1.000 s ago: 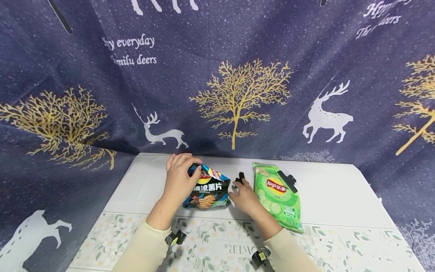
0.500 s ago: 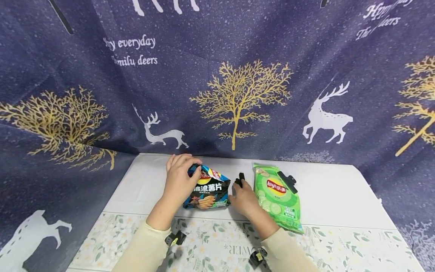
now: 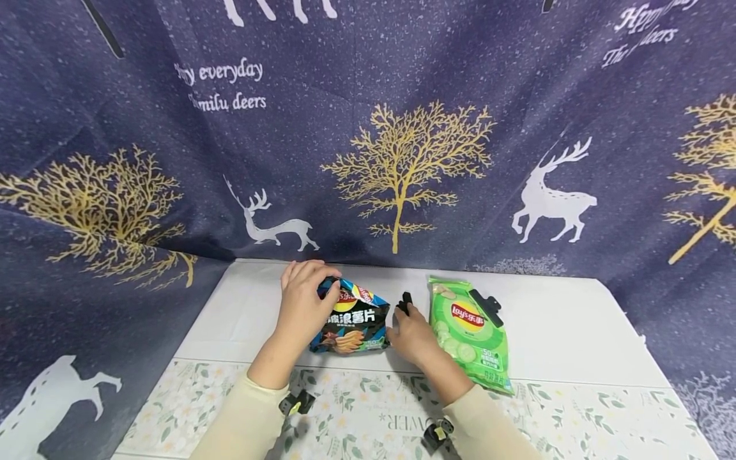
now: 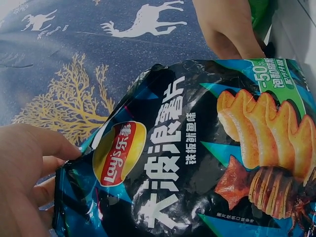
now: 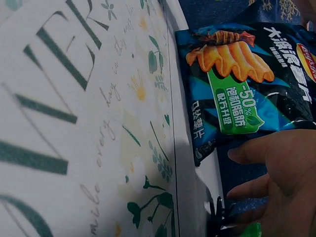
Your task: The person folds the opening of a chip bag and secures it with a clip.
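Observation:
My left hand (image 3: 305,300) grips the upper left part of a black and blue Lay's chip bag (image 3: 353,329), thumb on its front and fingers behind. The left wrist view shows that hand (image 4: 29,173) at the bag's top edge, which is folded over. Just right of the bag is my right hand (image 3: 414,335), its fingertips at a black bag clip (image 3: 405,301). In the right wrist view its thumb (image 5: 247,153) is apart from the clip (image 5: 217,212), close to the bag's lower corner; the fingers partly hide the clip.
A green Lay's chip bag (image 3: 468,335) lies right of my right hand, with another black clip (image 3: 487,306) on its upper right edge. The white table (image 3: 552,332) has a floral mat (image 3: 356,409) along its front. A dark blue curtain (image 3: 368,76) hangs behind.
My right hand has shifted slightly, its fingers coming over the loose clip; the clip has tilted a little. The left hand and black bag stay in place.

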